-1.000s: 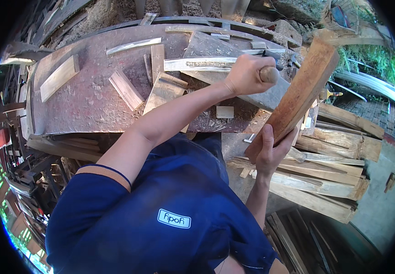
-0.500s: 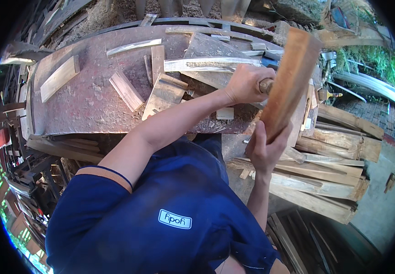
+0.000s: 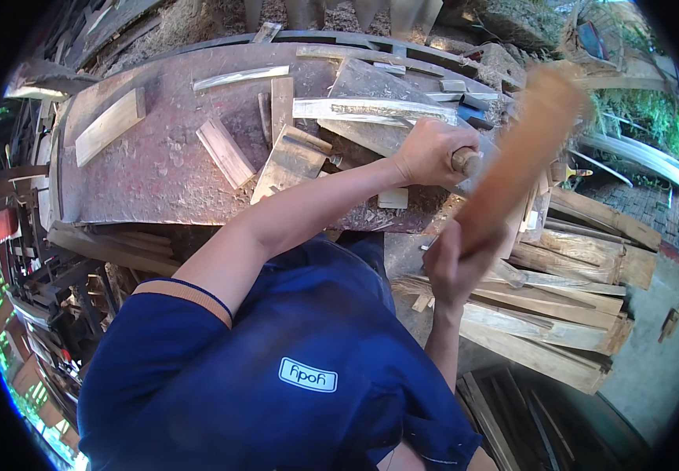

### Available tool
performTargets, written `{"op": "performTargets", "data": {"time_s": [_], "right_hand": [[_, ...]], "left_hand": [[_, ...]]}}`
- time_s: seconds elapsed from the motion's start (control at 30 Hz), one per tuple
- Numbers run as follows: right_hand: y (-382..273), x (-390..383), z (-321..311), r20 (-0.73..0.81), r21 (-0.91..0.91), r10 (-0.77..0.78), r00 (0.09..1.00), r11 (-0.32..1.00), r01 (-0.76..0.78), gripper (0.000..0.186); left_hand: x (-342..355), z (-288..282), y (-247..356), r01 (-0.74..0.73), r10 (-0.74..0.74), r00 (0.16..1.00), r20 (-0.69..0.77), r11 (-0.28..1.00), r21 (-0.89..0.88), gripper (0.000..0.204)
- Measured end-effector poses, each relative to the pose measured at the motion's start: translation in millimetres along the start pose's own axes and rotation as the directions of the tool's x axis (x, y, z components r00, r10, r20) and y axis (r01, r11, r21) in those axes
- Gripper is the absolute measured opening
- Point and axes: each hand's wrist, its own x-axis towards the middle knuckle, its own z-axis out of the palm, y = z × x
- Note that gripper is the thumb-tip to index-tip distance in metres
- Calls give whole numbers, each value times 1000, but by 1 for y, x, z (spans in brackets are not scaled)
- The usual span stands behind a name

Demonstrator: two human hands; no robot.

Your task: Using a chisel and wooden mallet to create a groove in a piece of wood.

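Observation:
My left hand (image 3: pixel 436 151) reaches across the workbench, its fingers wrapped round a wooden tool handle (image 3: pixel 466 161) whose round end points right. The tool's working end is hidden by the hand. My right hand (image 3: pixel 457 265) grips the lower end of a thick wooden mallet (image 3: pixel 524 153), shaped like a squared club and blurred by motion. The mallet slants up and to the right, just right of the handle's end. Beyond my left hand lies a long pale strip of wood (image 3: pixel 374 110) on a wide board (image 3: pixel 367 82).
The reddish workbench (image 3: pixel 167 141) carries loose wood pieces, including a short grooved block (image 3: pixel 225 153) and a pale plank (image 3: pixel 110 125). Stacked boards (image 3: pixel 559 306) lie on the floor at the right. Wood shavings (image 3: pixel 186 31) are heaped behind the bench.
The mallet has swung rightward, away from the handle's end, and now blurs. My left hand keeps its grip and shifts slightly right and down in the picture.

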Motion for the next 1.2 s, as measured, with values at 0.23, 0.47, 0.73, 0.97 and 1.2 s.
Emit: {"op": "performTargets", "data": {"time_s": [0.23, 0.47, 0.73, 0.97, 1.2], "right_hand": [[14, -3, -3, 154, -81, 85, 984, 994, -73, 59], [4, -4, -1, 156, -58, 114, 981, 993, -106, 59], [14, -5, -2, 147, -68, 70, 987, 996, -60, 62], [7, -2, -8, 176, -13, 153, 972, 988, -153, 64], [-12, 0, -2, -189, 311, -26, 982, 947, 85, 63]], "left_hand": [[24, -22, -12, 117, -133, 976, -175, 988, -97, 17], [52, -83, -58, 235, -667, 624, -408, 657, -716, 21], [44, -69, -30, 324, -555, 741, -377, 788, -524, 20], [38, -44, -15, 371, -461, 821, -338, 879, -299, 21], [15, -16, 5, 130, -133, 988, -83, 991, -43, 21]]}}
